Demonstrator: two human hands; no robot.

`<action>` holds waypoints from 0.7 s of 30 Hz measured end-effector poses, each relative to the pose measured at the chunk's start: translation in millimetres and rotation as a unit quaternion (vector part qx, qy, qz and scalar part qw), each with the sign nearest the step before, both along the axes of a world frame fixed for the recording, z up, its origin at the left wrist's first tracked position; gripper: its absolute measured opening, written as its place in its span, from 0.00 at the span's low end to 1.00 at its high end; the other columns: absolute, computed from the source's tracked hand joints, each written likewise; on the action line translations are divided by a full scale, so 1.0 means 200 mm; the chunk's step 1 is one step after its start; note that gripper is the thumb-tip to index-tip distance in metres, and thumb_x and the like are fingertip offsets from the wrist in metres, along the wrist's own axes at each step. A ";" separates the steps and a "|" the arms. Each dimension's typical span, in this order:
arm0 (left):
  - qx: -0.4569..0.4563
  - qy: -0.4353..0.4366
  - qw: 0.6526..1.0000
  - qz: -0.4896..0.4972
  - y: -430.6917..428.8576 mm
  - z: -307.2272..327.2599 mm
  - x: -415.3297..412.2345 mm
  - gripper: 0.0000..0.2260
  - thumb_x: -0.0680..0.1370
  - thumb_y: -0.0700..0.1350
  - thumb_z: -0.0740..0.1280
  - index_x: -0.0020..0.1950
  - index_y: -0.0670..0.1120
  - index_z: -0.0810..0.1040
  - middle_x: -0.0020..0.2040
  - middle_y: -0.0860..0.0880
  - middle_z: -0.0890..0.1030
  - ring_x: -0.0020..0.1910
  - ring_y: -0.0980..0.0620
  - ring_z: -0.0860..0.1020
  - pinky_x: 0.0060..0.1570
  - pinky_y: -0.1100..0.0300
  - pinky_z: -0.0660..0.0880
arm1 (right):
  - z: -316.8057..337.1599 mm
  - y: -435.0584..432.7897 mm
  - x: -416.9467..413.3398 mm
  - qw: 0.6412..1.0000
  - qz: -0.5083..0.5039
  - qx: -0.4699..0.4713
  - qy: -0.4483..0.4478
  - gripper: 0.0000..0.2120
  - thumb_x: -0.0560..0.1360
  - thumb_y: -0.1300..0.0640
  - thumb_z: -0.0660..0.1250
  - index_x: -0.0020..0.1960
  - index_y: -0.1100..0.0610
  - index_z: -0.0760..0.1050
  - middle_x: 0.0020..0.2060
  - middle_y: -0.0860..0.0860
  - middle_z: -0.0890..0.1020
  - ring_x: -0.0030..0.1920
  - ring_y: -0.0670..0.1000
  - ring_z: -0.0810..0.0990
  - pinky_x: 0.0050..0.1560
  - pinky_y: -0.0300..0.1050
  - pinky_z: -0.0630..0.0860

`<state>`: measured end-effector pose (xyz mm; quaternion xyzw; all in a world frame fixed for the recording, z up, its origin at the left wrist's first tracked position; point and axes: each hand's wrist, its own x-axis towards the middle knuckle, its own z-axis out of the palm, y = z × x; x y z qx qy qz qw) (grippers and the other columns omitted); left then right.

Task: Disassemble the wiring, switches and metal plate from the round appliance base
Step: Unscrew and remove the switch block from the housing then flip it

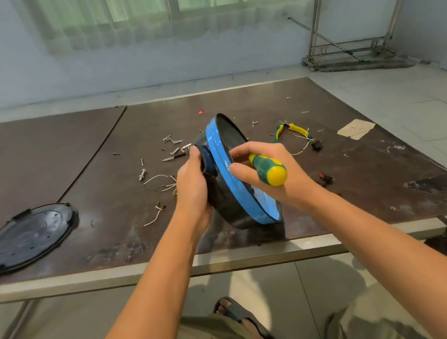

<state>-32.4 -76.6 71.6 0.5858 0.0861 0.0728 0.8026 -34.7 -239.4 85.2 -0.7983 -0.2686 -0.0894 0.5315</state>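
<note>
The round appliance base [227, 205] stands up on its edge on the brown tabletop [76, 158], close to the front edge and about in the middle. It is black with a bright blue band [219, 153] around its rim. It leans a little, and its open side faces the right edge. The left hand [191, 181] holds the base from the back. Its grip is curled around the black bottom, and the thumb sits by a round blue knob [208, 161]. The right hand [291, 189] is at the open side, just over the blue band. Its grip is wrapped tight around the green and yellow handle of a screwdriver [268, 168]. The tip of the screwdriver is hidden, so you cannot tell what it touches. Behind the left hand, many small screws [175, 147] lie spread out toward the middle of the tabletop. Some thin white wires [159, 182] lie near them, closer to the front. A flat round black cover [26, 237] lies by the front left corner. Toward the right edge lie pliers [291, 129] with yellow and green handles. Just beside them is a small black switch [316, 144] with white wires on it. Another small red and black part [325, 177] lies nearer the front, by the right wrist. A scrap of brown cardboard [355, 129] rests at the right edge.
</note>
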 end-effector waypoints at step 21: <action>0.605 -0.100 0.787 -0.069 0.34 -0.36 -0.03 0.13 0.76 0.35 0.63 0.52 0.51 0.78 0.76 0.53 0.55 0.72 0.47 0.65 0.65 0.52 0.71 | -0.30 0.12 0.12 0.912 0.115 -0.382 -0.099 0.13 0.73 0.69 0.71 0.54 0.57 0.76 0.48 0.48 0.72 0.47 0.47 0.72 0.48 0.43 0.71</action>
